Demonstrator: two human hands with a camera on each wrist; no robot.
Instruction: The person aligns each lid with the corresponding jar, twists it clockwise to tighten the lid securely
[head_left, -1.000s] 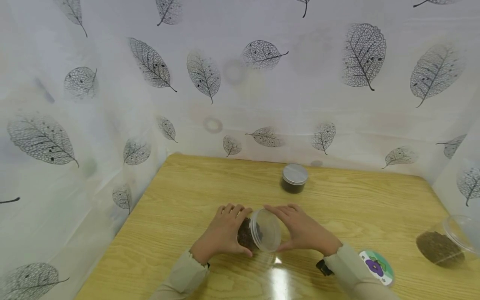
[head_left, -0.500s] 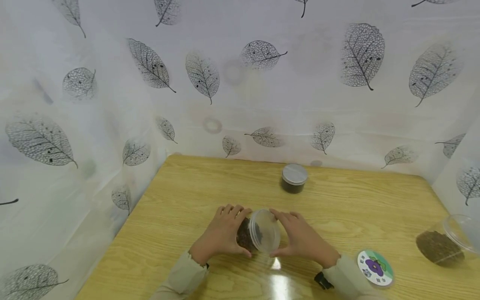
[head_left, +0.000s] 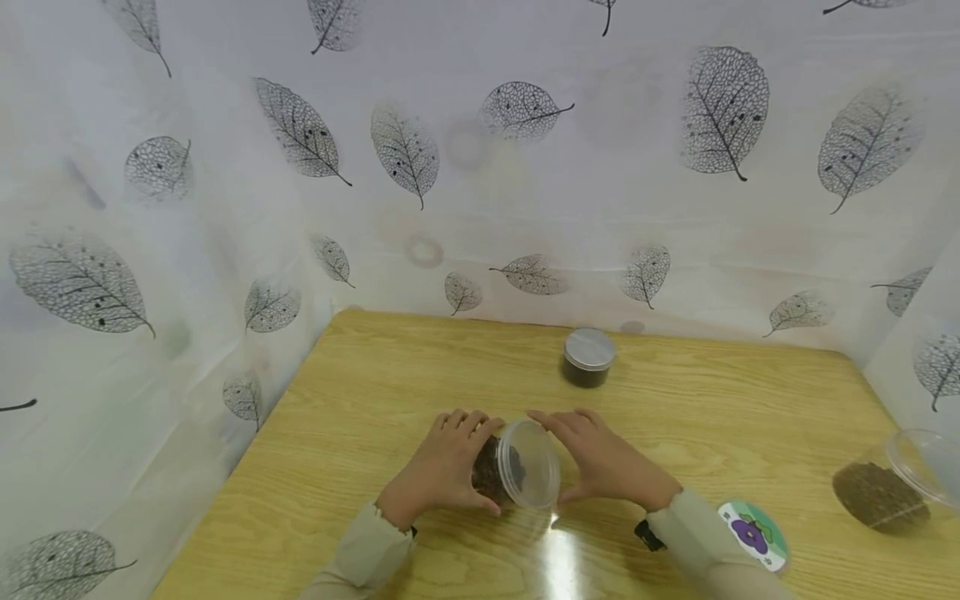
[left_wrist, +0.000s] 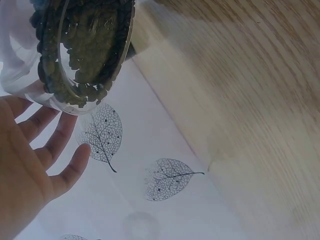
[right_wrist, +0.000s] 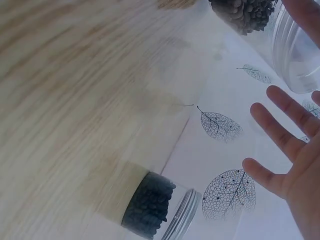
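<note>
Left hand (head_left: 444, 468): grips clear jar (head_left: 491, 473) (pebbly filling (left_wrist: 97, 45)) | right hand (head_left: 606, 461): pinches round lid (head_left: 538, 467)

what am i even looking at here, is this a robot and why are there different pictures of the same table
There's no robot: these are a person's two bare hands. The wide picture comes from a camera worn on the head, looking forward and down; the other two come from cameras worn on each wrist.

The left hand holds a see-through jar of dark pieces, tilted with its clear top toward the right hand. The right hand is at that top, though how firmly it grips is hard to tell.

On the wooden table there's also a silver-lidded jar further back, a round flower card and a clear jar with brown contents off to the right. Behind it all hangs a leaf-print sheet.
</note>
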